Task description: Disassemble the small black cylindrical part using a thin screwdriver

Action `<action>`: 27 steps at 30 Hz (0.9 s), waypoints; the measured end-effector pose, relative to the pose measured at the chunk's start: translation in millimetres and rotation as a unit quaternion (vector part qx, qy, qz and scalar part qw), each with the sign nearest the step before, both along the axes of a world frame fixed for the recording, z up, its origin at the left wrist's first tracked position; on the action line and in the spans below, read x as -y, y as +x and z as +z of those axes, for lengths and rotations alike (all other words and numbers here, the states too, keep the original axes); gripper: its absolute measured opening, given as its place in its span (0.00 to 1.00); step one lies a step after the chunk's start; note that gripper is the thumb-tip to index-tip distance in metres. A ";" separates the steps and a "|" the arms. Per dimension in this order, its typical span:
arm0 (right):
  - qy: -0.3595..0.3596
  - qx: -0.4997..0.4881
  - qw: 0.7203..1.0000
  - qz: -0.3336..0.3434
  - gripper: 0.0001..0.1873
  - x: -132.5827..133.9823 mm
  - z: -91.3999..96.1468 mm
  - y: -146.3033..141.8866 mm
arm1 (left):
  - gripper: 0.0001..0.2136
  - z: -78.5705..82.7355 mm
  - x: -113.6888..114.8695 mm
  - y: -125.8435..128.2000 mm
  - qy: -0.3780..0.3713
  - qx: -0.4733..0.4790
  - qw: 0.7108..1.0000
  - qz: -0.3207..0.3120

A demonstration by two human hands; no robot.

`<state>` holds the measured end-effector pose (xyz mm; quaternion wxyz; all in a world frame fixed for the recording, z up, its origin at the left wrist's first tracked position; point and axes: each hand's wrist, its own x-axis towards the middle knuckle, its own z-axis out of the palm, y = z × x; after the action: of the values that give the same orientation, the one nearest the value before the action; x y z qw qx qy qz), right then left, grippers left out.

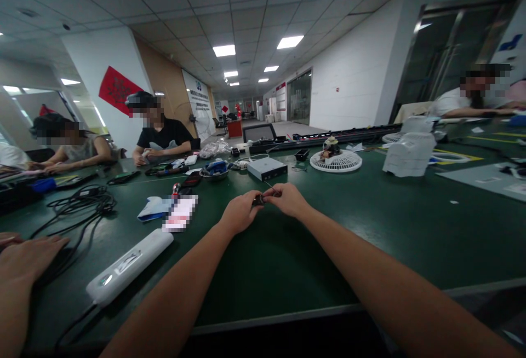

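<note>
My left hand (240, 211) and my right hand (287, 199) meet above the green table (283, 259), fingertips pinching a small dark part (258, 200). A thin metal pin or wire (271, 186) sticks up from between my fingers. The part is mostly hidden by my fingers, so its exact kind is unclear. Nearest my hands, a silver-white metal box (267, 168) lies ahead. To the left lie a white power strip (129, 266) and a pixelated white card (179, 213).
Another person's hand (28, 259) rests at the lower left beside a tangle of black cables (78, 210). Ahead stand a white fan grille (336, 162) and a white plastic housing (409, 154). A metal bowl (214, 174) holds blue items. Several co-workers sit along the table.
</note>
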<state>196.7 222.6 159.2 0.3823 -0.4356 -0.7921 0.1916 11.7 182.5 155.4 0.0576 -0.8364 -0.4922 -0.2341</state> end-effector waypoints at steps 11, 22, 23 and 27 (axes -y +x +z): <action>-0.179 -0.064 0.982 0.010 0.10 -3.5 -8.7 -4.6 | 0.11 2.6 1.6 -3.7 0.005 0.008 0.999 -0.051; -0.156 -0.067 0.985 -0.022 0.09 -8.8 -9.4 -7.5 | 0.13 -2.1 -4.6 -4.9 0.012 0.050 0.999 -0.019; -0.124 -0.042 0.991 -0.036 0.09 -9.7 -9.4 -6.7 | 0.13 -2.7 -5.9 -6.2 0.008 0.049 0.999 -0.002; 0.003 0.111 0.992 -0.054 0.07 -7.8 -5.8 0.7 | 0.12 -3.6 -8.7 -11.8 -0.009 0.048 0.996 0.070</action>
<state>197.5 230.4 153.4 0.3034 -0.4954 -0.8052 0.1192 -0.1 191.2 151.8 0.0427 -0.7883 -0.5536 -0.2651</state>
